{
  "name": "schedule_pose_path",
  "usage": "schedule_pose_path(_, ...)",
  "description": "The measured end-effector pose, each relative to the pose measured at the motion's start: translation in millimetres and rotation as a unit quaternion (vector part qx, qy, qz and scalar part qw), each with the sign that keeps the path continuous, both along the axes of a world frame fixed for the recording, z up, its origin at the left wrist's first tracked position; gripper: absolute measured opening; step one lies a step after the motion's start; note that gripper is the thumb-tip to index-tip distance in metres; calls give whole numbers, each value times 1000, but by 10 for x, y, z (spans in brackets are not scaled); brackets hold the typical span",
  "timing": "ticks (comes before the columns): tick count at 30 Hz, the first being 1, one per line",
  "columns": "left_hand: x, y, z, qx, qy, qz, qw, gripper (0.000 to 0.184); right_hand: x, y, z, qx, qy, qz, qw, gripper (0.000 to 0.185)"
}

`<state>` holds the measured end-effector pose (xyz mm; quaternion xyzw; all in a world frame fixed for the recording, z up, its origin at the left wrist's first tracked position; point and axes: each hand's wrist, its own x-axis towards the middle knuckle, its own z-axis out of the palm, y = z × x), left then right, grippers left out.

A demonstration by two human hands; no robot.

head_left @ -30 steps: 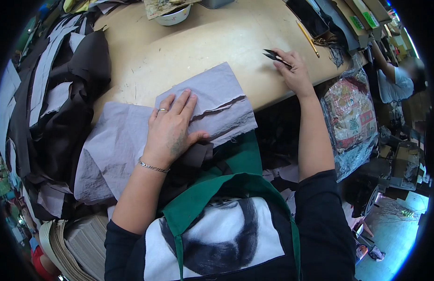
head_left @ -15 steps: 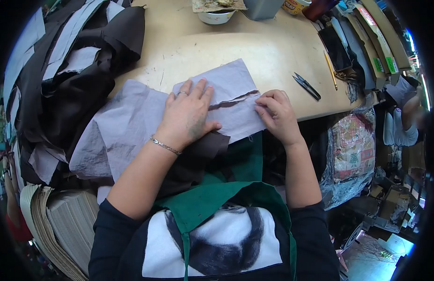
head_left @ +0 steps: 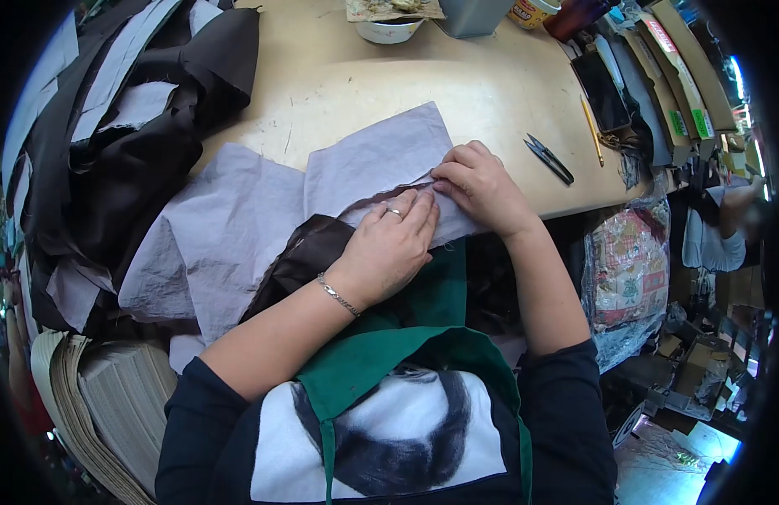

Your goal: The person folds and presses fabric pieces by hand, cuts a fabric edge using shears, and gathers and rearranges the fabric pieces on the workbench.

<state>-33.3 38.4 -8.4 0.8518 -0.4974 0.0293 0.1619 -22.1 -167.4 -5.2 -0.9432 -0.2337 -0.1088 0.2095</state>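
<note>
A light grey-lilac fabric piece (head_left: pixel 377 156) with a dark underside lies at the table's front edge. A slit-like seam with dark edges crosses it. My left hand (head_left: pixel 388 248) rests flat on the cloth just below this seam, fingers stretched out and pointing up to the right. At the seam's right end, my right hand (head_left: pixel 482 185) pinches the fabric edge between thumb and fingers. Dark brown cloth (head_left: pixel 310 252) shows folded beside my left hand. More of the light cloth spreads in wrinkles to the left.
Thread snips (head_left: pixel 549 158) and a pencil (head_left: pixel 592 130) lie right of the fabric on the table (head_left: pixel 322 76). A heap of dark and light fabric (head_left: pixel 154 126) is at left. A white bowl (head_left: pixel 388 32) stands at the back, and cardboard boxes (head_left: pixel 680 76) at right.
My left hand has slid down and right, from above the seam to below it. My right hand has shifted slightly left and up along the seam. Dark cloth is now more exposed.
</note>
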Motion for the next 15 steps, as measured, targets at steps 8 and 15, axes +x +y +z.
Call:
schedule_pose_path(8, 24, 33, -40, -17, 19, -11, 1000, 63, 64, 42, -12, -88, -1, -16, 996, 13)
schedule_pose_path(15, 75, 83, -19, -25, 66, -25, 997, 61, 36, -154, -14, 95, 20, -30, 995, 11)
